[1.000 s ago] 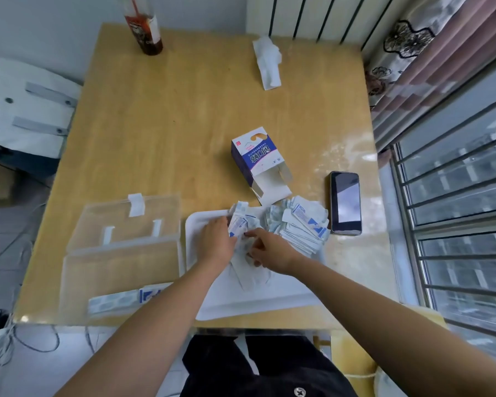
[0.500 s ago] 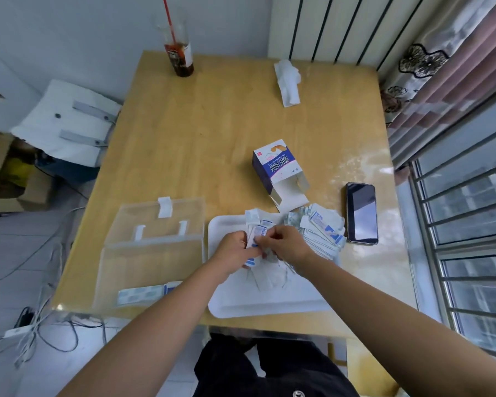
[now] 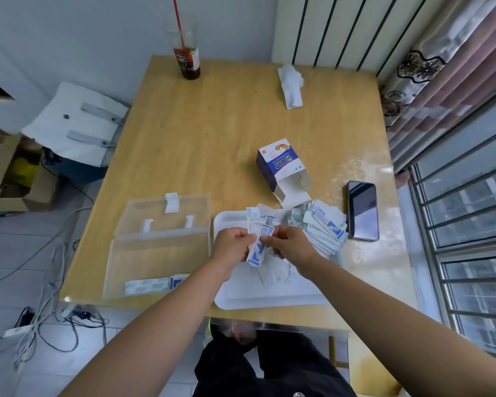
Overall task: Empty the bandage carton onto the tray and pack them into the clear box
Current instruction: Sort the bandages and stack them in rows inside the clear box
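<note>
both hands, left hand [image 3: 232, 243] and right hand [image 3: 290, 244], pinch a small stack of thin white-and-blue paper bandage wrappers [image 3: 259, 245] above the white plastic tray [image 3: 269, 296]; light, floppy and slippery, they look best gripped across the short edges.

Bare tabletop [image 3: 212, 133] lies beyond the clear box [image 3: 161, 247]; carton [image 3: 281, 167] and phone [image 3: 362, 210] crowd the tray's [image 3: 269, 299] far side.

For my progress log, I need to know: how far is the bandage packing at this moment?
Done: the carton lies open by the tray, apparently emptied, and a few bandages lie in the clear box. In hand: the left hand and right hand pinch a small bundle above the tray. Left: the large pile at the tray's right edge.
</note>
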The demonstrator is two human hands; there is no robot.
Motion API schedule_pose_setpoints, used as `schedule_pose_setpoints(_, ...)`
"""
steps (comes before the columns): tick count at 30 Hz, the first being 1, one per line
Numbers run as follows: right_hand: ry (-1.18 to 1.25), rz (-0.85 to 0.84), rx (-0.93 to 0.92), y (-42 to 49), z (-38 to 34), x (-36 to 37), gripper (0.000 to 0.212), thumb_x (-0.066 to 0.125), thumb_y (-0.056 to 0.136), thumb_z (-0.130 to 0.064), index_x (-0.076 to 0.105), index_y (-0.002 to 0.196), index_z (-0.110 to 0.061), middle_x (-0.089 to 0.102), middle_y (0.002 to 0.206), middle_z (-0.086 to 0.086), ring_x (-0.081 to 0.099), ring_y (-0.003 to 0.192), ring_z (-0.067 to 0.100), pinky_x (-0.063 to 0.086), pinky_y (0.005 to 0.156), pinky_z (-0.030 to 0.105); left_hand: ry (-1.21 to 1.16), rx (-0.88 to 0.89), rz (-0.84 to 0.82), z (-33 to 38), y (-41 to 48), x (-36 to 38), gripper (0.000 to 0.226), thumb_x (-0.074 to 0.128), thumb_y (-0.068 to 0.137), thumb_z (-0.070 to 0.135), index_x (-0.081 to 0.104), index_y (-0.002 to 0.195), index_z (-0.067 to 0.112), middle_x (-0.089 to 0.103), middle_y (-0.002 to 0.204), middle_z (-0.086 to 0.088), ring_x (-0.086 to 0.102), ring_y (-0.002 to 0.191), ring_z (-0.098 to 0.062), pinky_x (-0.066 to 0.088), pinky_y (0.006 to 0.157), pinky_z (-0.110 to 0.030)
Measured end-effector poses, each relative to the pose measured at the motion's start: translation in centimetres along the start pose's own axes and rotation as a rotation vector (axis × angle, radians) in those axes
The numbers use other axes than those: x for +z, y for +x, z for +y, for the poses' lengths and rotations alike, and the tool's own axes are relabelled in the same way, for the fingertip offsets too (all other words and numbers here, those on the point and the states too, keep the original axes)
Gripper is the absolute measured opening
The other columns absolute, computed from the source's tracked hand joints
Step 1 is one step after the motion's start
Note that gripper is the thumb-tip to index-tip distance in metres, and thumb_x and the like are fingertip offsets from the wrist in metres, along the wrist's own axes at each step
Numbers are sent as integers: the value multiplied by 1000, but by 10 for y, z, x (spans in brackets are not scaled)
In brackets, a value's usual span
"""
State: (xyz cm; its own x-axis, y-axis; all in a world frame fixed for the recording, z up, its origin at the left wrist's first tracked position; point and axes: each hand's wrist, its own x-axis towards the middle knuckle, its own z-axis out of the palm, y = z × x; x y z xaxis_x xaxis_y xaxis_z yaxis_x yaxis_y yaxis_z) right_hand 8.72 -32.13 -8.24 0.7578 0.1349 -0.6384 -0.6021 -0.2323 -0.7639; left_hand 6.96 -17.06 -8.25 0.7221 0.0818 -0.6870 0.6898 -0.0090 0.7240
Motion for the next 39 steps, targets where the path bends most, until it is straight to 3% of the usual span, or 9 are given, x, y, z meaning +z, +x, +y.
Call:
schedule_pose_setpoints(3,-10,-14,-9,-3,1,-2,13,69,86,-9,59,84,0,58,64,5,44,51,11,37,45,15,-67,-23,-23,0,-4,-2,5,62,91,11,67,92,8,71,88,-14,68,69,-21,57,59,-26)
schedule_pose_setpoints(9,22,59,18,-3,1,-7,10,64,89,-8,64,83,0,55,58,1,38,48,10,34,46,17,-141,-81,-33,-3,-5,-5,17,62,92,11,65,106,5,71,93,-13,69,70,-18,54,56,-23)
schedule_pose_setpoints(11,81,76,32,-4,-1,-13,8,61,89,-5,65,88,1,54,58,3,36,48,11,33,46,18,-129,-89,-12,-2,-6,-2,15,61,92,12,64,105,6,69,94,-12,66,71,-19,54,57,-22)
schedule_pose_setpoints(15,81,-12,49,-7,-2,-15,11,59,88,-2,61,77,-4,50,56,3,36,49,11,31,45,18,-128,-94,-12,-1,-8,0,8,59,93,9,62,101,9,68,93,-9,67,73,-22,55,59,-25)
schedule_pose_setpoints(21,19,-67,44,-7,0,-12,3,63,87,-2,65,85,-3,58,72,11,37,49,10,33,48,19,-97,-78,-11,1,-12,5,8,62,91,9,63,98,5,70,98,-17,69,73,-23,57,57,-25)
schedule_pose_setpoints(27,-12,-41,25,-5,-2,-9,6,59,86,0,61,81,-2,51,62,6,37,52,13,33,49,21,-173,-113,-63,4,-16,5,13,52,98,20,63,100,12,71,92,-11,70,74,-22,58,61,-25)
schedule_pose_setpoints(32,13,23,44,-7,-2,-14,10,55,88,0,56,78,-2,45,57,5,33,48,12,29,43,17,-60,-1,-53,1,-16,3,20,45,99,10,64,100,5,69,96,-15,71,77,-24,59,67,-27)
schedule_pose_setpoints(36,19,27,36,-6,-1,-13,11,56,88,1,58,77,-1,46,57,5,33,48,12,30,43,18,-83,-28,-119,4,-17,6,17,49,99,15,65,96,14,71,97,-13,71,83,-26,59,74,-30)
schedule_pose_setpoints(39,11,-2,5,-7,-1,-11,13,58,88,0,62,76,-4,49,55,2,35,48,11,31,47,20,-38,-16,-104,2,-14,8,16,49,98,11,65,94,11,70,96,-15,69,83,-26,56,76,-35)
